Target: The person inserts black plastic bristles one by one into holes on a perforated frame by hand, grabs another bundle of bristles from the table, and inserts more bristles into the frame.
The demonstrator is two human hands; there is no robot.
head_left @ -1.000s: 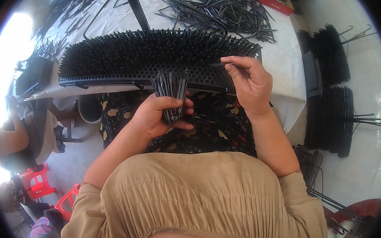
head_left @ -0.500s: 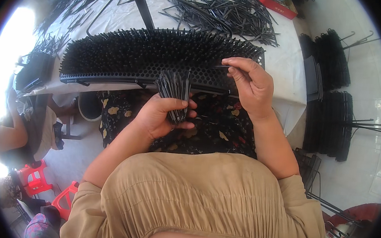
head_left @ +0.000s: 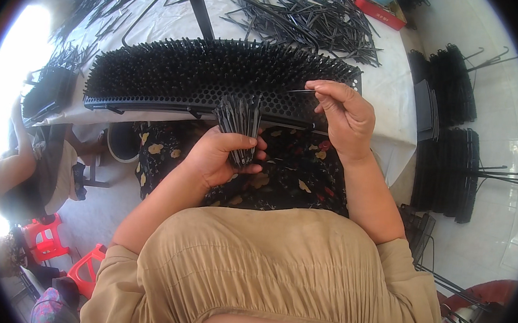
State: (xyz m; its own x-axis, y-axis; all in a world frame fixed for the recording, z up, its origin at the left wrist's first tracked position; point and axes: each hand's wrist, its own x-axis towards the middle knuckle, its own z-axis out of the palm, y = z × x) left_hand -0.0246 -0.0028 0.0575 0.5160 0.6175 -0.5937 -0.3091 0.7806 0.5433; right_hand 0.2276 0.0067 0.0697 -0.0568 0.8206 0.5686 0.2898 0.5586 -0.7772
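Note:
My left hand (head_left: 223, 153) is closed round a bundle of thin black strips (head_left: 237, 124), their ends fanning upward. Between thumb and forefinger my right hand (head_left: 347, 116) pinches a single black strip (head_left: 302, 91), held sideways with its tip pointing left. Just beyond both hands lies a long black perforated panel (head_left: 155, 105), densely filled with upright black pieces (head_left: 205, 68). Rows of bare holes show along its near edge. The strip's tip is over the panel's right part; whether it touches a hole I cannot tell.
A heap of loose black strips (head_left: 316, 24) lies on the white-covered table (head_left: 389, 104), with a red box (head_left: 380, 11) beside it. A black metal frame (head_left: 197, 7) rises behind the panel. Finished-looking black bristly panels (head_left: 450, 169) stand at right. Another person's arm (head_left: 15, 168) and red stools (head_left: 46, 236) are at left.
My right hand has shifted slightly right and down, and more of the pinched strip shows. My left hand keeps its hold on the bundle, almost still.

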